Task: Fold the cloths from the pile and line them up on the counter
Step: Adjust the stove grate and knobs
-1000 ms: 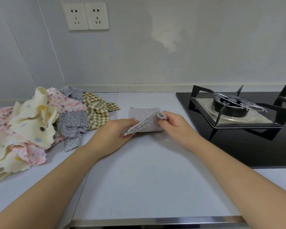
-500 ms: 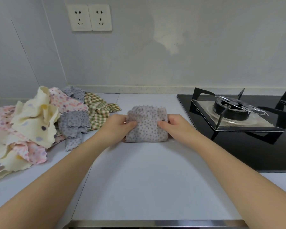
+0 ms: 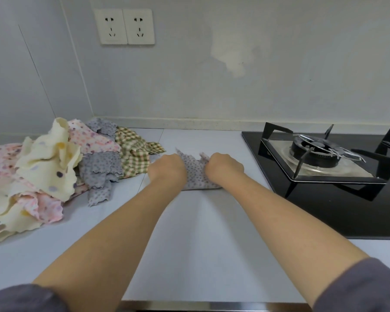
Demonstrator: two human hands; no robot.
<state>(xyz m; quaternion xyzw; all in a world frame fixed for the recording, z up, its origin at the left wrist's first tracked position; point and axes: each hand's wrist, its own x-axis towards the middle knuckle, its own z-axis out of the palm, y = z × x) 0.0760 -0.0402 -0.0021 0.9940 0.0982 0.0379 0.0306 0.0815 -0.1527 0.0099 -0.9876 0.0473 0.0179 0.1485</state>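
- No writing, label, brand, number or sign can be read anywhere in the view.
- The wall sockets [image 3: 124, 26] have plain white faces with no legible marking.
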